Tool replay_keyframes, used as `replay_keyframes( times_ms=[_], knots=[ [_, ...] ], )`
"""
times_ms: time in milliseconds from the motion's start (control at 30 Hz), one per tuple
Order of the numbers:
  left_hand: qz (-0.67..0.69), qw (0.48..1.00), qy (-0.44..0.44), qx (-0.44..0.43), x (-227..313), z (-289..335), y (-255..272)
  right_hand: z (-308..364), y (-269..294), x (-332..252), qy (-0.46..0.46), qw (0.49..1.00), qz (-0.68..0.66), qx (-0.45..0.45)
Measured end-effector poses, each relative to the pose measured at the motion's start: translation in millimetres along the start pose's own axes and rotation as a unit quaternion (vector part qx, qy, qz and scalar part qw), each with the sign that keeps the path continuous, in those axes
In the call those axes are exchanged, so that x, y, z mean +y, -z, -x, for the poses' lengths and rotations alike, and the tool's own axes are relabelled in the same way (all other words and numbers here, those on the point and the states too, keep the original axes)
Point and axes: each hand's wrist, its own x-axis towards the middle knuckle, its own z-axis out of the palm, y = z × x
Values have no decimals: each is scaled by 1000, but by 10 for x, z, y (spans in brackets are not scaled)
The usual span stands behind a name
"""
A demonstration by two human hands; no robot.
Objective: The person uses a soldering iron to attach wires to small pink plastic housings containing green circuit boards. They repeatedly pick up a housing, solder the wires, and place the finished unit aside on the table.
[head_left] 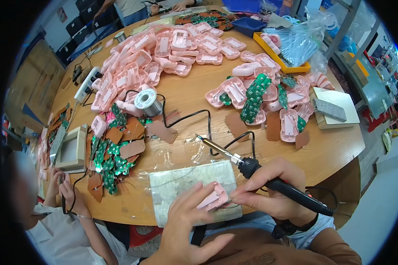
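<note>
My right hand (276,190) grips a soldering iron (292,194) with a black handle. Its metal tip points up and left, above the tabletop. The thumb and fingertips of that same hand are pressed together at the right edge of a small pink plastic shell (216,196); whether they pinch a wire or the shell itself is too small to tell. My left hand (183,223) is spread over the shell's left side, fingers stretched out and thumb apart. Under both hands lies a worn, pale work mat (166,185).
Pink shells (163,46) are heaped at the back. A solder spool (148,102) stands left of centre, near green circuit boards (115,165) and brown pieces. More boards (255,98) lie on shells at right, beside a sponge block (329,109). A co-worker's hands (68,192) work at left.
</note>
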Motion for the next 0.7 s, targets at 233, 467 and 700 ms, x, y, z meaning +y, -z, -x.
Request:
replay_keyframes(
  times_ms=[233,467,700],
  knots=[
    [119,970,149,152,100,-160,-233,127,-194,42,23,997,47,52],
    [-15,979,128,159,27,-48,-158,262,-93,137,4,997,28,71],
    [-113,970,199,76,-225,-28,-349,548,132,153,-11,997,6,75]
  ],
)
